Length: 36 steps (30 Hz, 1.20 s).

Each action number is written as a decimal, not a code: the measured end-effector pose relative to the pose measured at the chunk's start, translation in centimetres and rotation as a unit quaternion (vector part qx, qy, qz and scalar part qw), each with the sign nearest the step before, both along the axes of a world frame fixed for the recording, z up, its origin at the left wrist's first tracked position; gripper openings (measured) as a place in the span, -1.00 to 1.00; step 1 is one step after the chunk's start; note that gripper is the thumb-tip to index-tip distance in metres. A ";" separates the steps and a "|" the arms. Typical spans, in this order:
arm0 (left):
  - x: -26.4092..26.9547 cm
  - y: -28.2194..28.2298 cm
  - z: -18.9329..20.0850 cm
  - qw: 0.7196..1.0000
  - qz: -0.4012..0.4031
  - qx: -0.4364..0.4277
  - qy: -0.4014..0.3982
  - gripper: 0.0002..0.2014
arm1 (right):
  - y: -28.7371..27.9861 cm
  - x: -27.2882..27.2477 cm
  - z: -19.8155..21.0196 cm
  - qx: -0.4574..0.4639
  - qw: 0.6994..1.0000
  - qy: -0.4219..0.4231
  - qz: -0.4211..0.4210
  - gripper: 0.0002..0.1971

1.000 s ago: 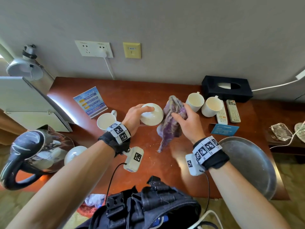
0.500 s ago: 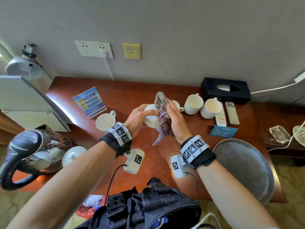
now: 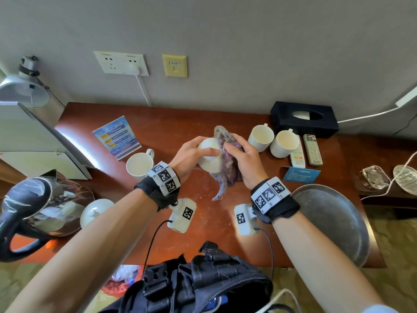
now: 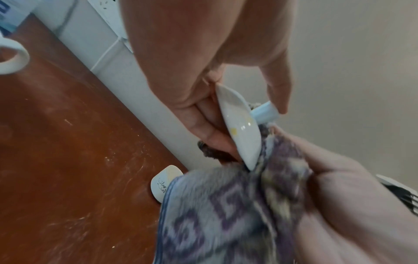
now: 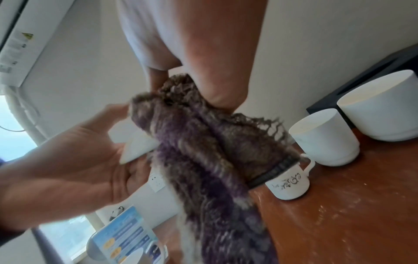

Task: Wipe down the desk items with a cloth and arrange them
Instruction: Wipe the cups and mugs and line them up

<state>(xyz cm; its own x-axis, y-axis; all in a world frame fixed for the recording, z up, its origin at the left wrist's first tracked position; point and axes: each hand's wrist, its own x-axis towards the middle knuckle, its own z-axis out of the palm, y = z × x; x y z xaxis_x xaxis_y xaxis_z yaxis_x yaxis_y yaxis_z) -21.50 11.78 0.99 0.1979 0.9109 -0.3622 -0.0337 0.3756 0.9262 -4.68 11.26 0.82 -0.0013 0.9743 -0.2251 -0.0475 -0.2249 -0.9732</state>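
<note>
Fingers (image 3: 209,152) clamped on saucer (image 3: 208,159) and cloth (image 3: 228,163), above dusty reddish desk (image 3: 171,129); grey wall (image 3: 225,41), sockets (image 3: 121,63)

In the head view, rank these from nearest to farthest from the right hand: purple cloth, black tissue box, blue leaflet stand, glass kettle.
1. The purple patterned cloth, held in the right hand.
2. The black rectangular tissue box, at the back right by the wall.
3. The blue printed leaflet stand, back left.
4. The glass kettle with a black handle, at the desk's far left edge.
</note>
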 end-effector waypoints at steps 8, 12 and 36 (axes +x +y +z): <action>0.1 0.3 -0.1 0.999 -0.012 -0.032 -0.016 -0.56 | -1.5 0.1 -0.2 0.010 0.999 0.004 -0.041 -0.59; 0.6 0.2 -0.3 0.998 0.015 -0.054 -0.041 -0.52 | -1.5 -0.2 0.2 0.018 0.996 0.031 -0.087 -0.61; 0.5 -1.3 -1.2 0.996 0.036 -0.066 -0.047 -0.55 | -1.5 -0.9 -0.5 -0.008 0.986 0.100 -0.133 -0.66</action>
<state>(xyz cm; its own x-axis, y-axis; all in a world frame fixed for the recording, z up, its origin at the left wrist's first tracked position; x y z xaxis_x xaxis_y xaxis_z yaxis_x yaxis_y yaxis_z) -20.98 10.46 -0.17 0.1724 0.8698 -0.4623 -0.1481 0.4869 0.8608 -5.60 9.74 0.27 0.2070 0.9428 -0.2613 -0.2981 -0.1936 -0.9347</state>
